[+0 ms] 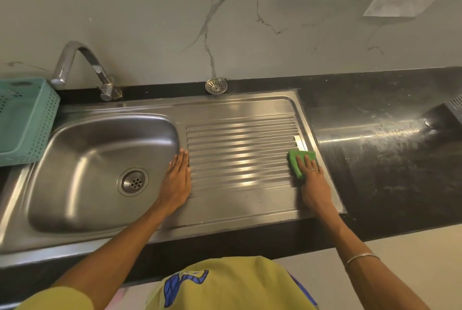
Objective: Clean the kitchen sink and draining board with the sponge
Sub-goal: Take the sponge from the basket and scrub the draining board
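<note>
1. The green sponge (301, 161) lies flat on the steel draining board (240, 149), at the right-hand end of its ribs, close to the board's right rim.
2. The right hand (312, 184) presses down on the sponge with fingers spread and laid flat over it; the hand pins the sponge to the board without curling around it. A ring sits on one finger and a thin bangle (362, 257) circles the forearm.
3. The left hand (178, 179) is spread flat, palm down, on the left edge of the draining board, on the strip of steel between the ribs and the sink bowl (82, 159). It holds nothing.
4. The sink bowl sits directly left of the draining board, part of the same steel unit, with a round drain (133, 181) in its floor.
5. A curved chrome tap (82, 67) stands behind the bowl, beyond the draining board's far left corner.
6. A loose metal strainer (216, 86) rests on the dark counter (375, 139) just behind the draining board's far edge.
7. A teal perforated plastic basket (25, 119) sits past the bowl, on the side away from the draining board.
8. The dark counter stretches to the right of the draining board, smeared and shiny.
9. A pale marble-veined wall (225, 22) rises behind the draining board.
</note>
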